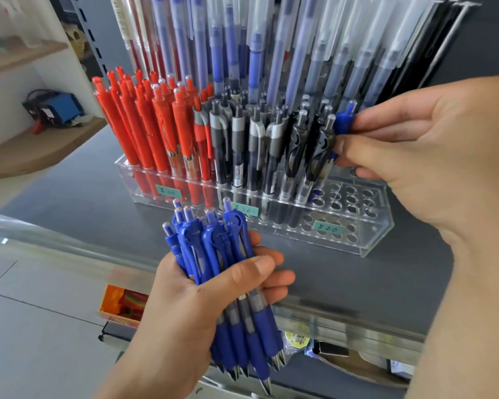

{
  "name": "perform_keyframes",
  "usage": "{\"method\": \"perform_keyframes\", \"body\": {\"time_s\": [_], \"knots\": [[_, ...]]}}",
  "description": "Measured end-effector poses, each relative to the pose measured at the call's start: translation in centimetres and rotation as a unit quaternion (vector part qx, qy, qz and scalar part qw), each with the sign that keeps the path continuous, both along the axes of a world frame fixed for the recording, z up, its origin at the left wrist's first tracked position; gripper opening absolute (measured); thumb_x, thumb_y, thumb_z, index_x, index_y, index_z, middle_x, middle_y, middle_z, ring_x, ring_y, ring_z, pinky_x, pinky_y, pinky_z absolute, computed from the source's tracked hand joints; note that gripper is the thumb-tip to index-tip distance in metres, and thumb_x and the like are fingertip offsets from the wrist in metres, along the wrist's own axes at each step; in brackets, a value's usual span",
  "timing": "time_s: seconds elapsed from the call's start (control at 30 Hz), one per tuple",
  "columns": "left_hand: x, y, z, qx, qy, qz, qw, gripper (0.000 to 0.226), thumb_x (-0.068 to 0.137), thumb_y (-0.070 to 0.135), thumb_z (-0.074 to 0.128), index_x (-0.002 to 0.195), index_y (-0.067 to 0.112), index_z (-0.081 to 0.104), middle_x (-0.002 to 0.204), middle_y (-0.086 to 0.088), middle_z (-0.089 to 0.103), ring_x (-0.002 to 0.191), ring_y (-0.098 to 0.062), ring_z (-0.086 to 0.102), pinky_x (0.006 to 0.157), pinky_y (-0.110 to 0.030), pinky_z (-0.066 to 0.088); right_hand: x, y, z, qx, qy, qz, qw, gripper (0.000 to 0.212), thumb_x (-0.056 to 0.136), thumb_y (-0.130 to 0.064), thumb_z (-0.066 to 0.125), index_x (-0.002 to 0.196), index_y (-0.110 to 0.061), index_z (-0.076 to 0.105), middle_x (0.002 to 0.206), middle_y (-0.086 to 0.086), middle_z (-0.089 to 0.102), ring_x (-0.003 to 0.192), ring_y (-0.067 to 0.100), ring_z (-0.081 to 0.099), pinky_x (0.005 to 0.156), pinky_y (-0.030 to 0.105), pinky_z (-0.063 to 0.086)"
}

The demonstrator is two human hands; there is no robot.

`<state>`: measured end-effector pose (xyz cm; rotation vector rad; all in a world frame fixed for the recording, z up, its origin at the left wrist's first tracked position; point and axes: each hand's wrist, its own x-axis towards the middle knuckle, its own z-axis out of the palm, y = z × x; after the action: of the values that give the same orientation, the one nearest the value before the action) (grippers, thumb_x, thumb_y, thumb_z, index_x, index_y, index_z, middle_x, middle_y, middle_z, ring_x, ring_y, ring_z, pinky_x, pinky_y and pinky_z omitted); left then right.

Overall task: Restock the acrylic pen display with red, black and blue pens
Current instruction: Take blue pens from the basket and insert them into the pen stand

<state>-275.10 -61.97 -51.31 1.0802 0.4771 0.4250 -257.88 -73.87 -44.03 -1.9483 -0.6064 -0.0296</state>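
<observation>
Blue pen [344,122], mostly hidden, pinched by right hand [415,156]; left hand [202,295] grips blue bundle [222,283].

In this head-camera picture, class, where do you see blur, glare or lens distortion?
Head view: the tall capped pens at the back splay outward, a wide-angle stretch; the counter's clear front edge is smeared and glary; the acrylic pen display catches pale reflections; the right hand looms large near the lens; the blue pens in the left hand stay fairly sharp.
</observation>
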Motion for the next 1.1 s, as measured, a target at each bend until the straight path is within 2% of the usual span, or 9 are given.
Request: {"method": "perform_keyframes", "body": {"time_s": [0.2,0.37,0.5,0.7,0.8,0.87,0.97,1.1], "knots": [[0.1,-0.1,-0.1,0.006,0.003,0.011,1.0,0.019,0.06,0.003,0.074,0.077,0.01,0.077,0.084,-0.026,0.074,0.073,-0.043,0.075,0.059,-0.037,0.061,-0.3,0.0,0.2,0.002,0.002,0.0,1.0,0.016,0.071,-0.027,0.092,0.078,-0.029,0.079,0.07,-0.011,0.076,0.068,0.01,0.076,0.074,0.038,0.062],[0.1,0.0,-0.2,0.007,0.003,0.0,1.0,0.026,0.057,0.003,0.082,0.081,0.011,0.077,0.088,-0.026,0.075,0.077,-0.043,0.075,0.062,-0.037,0.061,-0.5,0.1,0.4,-0.01,-0.013,-0.006,1.0,0.015,0.072,-0.031,0.092,0.078,-0.03,0.077,0.069,-0.013,0.076,0.067,0.007,0.075,0.072,0.036,0.061],[0.1,-0.1,-0.3,0.0,-0.007,0.003,1.0,0.034,0.048,0.016,0.084,0.081,0.011,0.077,0.088,-0.026,0.074,0.077,-0.043,0.075,0.063,-0.039,0.062,-0.9,0.0,0.7,-0.015,-0.017,-0.004,1.0,0.014,0.073,-0.03,0.091,0.078,-0.029,0.078,0.067,-0.014,0.075,0.063,0.003,0.073,0.069,0.029,0.059],[-0.2,-0.2,-0.4,0.001,-0.017,-0.004,1.0,0.038,0.047,0.018,0.084,0.084,0.01,0.077,0.09,-0.026,0.074,0.079,-0.044,0.075,0.064,-0.039,0.062,-1.3,-0.3,0.7,-0.023,-0.021,-0.003,1.0,0.012,0.075,-0.027,0.089,0.08,-0.029,0.078,0.068,-0.016,0.075,0.065,0.0,0.072,0.069,0.026,0.06],[-0.1,-0.4,-0.2,-0.002,-0.02,-0.023,1.0,0.053,0.041,0.024,0.097,0.087,0.009,0.076,0.092,-0.026,0.074,0.08,-0.045,0.075,0.066,-0.04,0.062,-2.3,-0.9,0.2,-0.019,-0.034,-0.028,0.999,0.011,0.08,-0.028,0.085,0.088,-0.03,0.078,0.07,-0.018,0.074,0.066,-0.005,0.07,0.065,0.016,0.058],[0.0,-0.7,0.0,-0.013,-0.022,-0.041,0.999,0.062,0.035,0.033,0.102,0.087,0.009,0.076,0.092,-0.027,0.074,0.081,-0.046,0.074,0.066,-0.04,0.062,-3.6,-1.6,-0.6,0.014,-0.037,-0.044,0.998,0.013,0.083,-0.027,0.081,0.095,-0.03,0.077,0.072,-0.015,0.073,0.069,-0.002,0.07,0.065,0.015,0.056],[0.0,-1.5,0.2,-0.028,-0.016,-0.072,0.997,0.068,0.03,0.035,0.103,0.086,0.008,0.076,0.09,-0.029,0.073,0.078,-0.046,0.074,0.065,-0.041,0.062,-5.6,-2.2,-1.0,0.069,-0.003,0.002,0.998,0.005,0.087,-0.024,0.077,0.089,-0.029,0.078,0.073,-0.01,0.073,0.068,0.008,0.069,0.063,0.019,0.054],[-0.4,-2.0,0.4,-0.001,-0.006,-0.117,0.993,0.057,0.042,0.022,0.099,0.092,0.005,0.074,0.092,-0.032,0.072,0.08,-0.048,0.073,0.066,-0.042,0.061,-6.8,-2.9,-1.0,0.016,0.044,0.107,0.993,0.008,0.087,-0.035,0.074,0.092,-0.032,0.079,0.081,-0.011,0.073,0.07,0.007,0.066,0.064,0.015,0.052]]}}
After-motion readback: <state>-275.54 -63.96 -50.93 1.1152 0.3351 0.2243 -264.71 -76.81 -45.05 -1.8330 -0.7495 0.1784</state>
